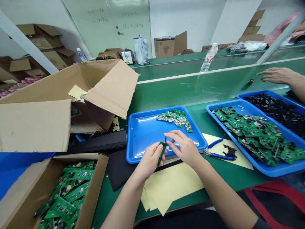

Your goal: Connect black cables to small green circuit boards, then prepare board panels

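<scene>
The person's left hand (150, 160) closes around a narrow green circuit board (162, 153), holding it nearly upright just above the front rim of a blue plastic tray (143, 133). The right hand (184, 149) reaches across in a narrow pinch, its fingertips (168, 135) at the board's top end, where a small dark part (165, 139) sticks up; from this view, it's hard to tell whether they grip it. A loose pile of green boards (175, 119) lies in that tray. To the right, blue-handled pliers (214, 153) rest on yellow paper (226, 152) beside a second blue tray (238, 165) heaped with boards, and a co-worker's hand (276, 75) hovers past a tray of black parts (278, 109). More boards (69, 194) fill a cardboard box (100, 168) at lower left.
</scene>
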`<state>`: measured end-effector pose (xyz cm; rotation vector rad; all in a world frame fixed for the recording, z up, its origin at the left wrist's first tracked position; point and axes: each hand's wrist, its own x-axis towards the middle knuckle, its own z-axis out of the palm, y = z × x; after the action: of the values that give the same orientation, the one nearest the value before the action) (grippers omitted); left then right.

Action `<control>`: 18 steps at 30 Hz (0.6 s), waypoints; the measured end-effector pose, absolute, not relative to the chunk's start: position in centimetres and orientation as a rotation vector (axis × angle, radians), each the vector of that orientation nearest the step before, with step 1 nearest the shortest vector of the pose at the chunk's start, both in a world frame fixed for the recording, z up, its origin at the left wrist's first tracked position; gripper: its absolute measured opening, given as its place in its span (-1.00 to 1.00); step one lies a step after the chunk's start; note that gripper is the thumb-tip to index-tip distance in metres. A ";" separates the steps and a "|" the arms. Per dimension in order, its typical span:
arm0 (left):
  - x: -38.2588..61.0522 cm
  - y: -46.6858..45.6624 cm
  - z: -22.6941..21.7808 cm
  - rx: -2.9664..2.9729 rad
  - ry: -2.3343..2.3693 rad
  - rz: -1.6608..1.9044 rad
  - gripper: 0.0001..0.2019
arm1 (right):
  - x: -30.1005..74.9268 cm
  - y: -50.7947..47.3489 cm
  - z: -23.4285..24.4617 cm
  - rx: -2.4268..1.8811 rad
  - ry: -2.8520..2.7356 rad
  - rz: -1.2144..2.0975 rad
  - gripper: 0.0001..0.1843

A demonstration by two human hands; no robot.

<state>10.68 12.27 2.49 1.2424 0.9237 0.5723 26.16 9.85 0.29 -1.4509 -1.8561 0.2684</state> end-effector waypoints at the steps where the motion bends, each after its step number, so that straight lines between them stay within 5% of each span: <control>1: 10.6 12.3 2.5 1.236 0.926 0.587 -0.73 | 26.1 9.9 0.2 -1.449 -1.834 0.271 -0.64; 4: 10.6 12.5 2.6 1.223 0.943 0.620 -0.73 | 26.1 10.0 0.2 -1.406 -1.734 0.251 -0.50; 10: 10.8 12.6 2.4 1.328 0.964 0.649 -0.71 | 25.8 9.7 0.7 -1.286 -1.619 0.331 -0.90; 18: 10.6 12.5 2.1 1.565 0.972 0.725 -0.65 | 25.5 9.7 0.4 -1.413 -1.317 0.246 -0.83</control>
<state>10.64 12.54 2.14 1.5647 0.9715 0.7250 25.50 9.68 0.36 -1.4131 -1.3173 0.2459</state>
